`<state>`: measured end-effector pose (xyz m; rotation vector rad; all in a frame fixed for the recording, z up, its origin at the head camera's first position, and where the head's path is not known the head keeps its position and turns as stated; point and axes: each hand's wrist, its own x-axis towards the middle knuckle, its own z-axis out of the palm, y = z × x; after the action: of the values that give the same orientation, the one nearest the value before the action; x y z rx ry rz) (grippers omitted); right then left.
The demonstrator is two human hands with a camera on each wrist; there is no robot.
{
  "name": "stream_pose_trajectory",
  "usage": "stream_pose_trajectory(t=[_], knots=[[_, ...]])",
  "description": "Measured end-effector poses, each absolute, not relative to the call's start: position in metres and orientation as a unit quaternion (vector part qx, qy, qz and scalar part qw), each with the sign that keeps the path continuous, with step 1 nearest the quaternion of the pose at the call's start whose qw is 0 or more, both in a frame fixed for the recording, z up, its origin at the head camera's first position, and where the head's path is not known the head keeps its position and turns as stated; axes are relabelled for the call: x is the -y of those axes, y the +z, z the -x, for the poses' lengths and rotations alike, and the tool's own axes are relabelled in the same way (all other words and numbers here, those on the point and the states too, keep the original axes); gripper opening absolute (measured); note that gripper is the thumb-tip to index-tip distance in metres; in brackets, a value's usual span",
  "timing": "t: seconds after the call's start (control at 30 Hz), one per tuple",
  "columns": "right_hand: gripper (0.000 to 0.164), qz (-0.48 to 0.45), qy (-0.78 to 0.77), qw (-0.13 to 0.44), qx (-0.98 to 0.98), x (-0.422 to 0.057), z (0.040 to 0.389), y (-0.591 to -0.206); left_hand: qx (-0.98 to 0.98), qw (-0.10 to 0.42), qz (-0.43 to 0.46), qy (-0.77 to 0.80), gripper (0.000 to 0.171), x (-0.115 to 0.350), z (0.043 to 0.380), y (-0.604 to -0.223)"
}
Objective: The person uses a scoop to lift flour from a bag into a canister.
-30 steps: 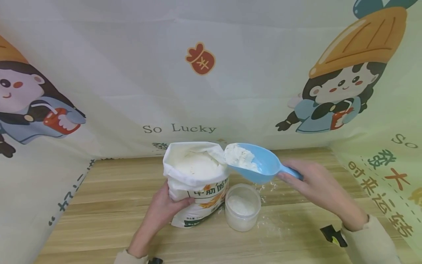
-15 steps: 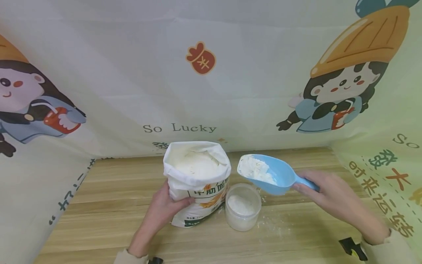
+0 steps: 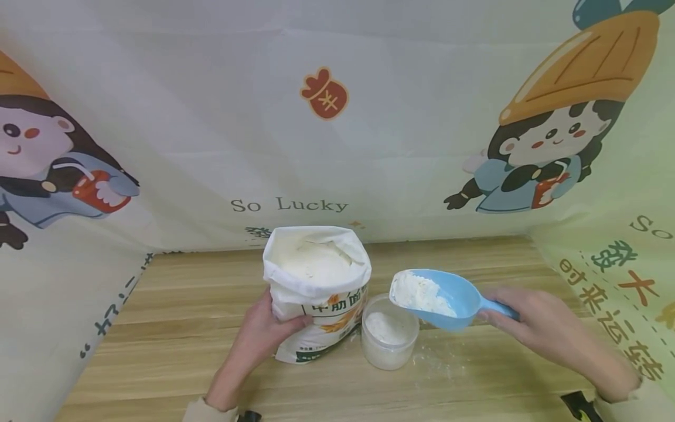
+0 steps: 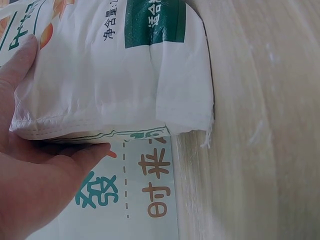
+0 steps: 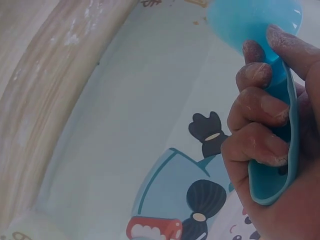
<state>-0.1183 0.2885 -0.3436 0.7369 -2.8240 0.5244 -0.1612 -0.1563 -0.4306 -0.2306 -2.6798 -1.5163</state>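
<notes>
My right hand [image 3: 538, 319] grips the handle of a light blue scoop [image 3: 461, 296] that carries a heap of white flour [image 3: 419, 293]. In the right wrist view, floury fingers [image 5: 255, 107] curl round the hollow handle. The scoop's front lip overlaps the back right rim of a clear round jar [image 3: 389, 357], which has flour inside. Left of the jar stands an open white flour bag [image 3: 316, 287], its top folded outward and flour showing within. My left hand [image 3: 269, 331] holds the bag's lower left side, thumb across the printed front; the left wrist view shows fingers behind the bag [image 4: 100, 85].
Spilled flour [image 3: 437, 360] dusts the wooden table [image 3: 174, 328] right of the jar. A pale cloth wall [image 3: 411, 117] with printed cartoon figures rises behind the table and along both sides.
The loaded scoop has moved from the bag's right rim, rightward and down toward the jar, still in my right hand. The left hand and the bag stay put.
</notes>
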Motion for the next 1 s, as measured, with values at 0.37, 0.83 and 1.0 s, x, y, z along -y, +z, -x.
stream_pose_trajectory(t=[0.37,0.83,1.0], knots=[[0.013,-0.281,0.126,0.078,0.948,-0.293,0.12,-0.343,0.866,0.026,0.078,-0.494,0.079,0.157,0.162,-0.43],[0.014,-0.319,0.064,0.027,0.945,-0.287,0.128,-0.328,0.864,0.02,0.08,-0.497,0.079,0.159,0.162,-0.432],[0.012,-0.324,0.051,0.021,0.944,-0.28,0.131,-0.318,0.86,0.02,0.083,-0.503,0.079,0.159,0.163,-0.432]])
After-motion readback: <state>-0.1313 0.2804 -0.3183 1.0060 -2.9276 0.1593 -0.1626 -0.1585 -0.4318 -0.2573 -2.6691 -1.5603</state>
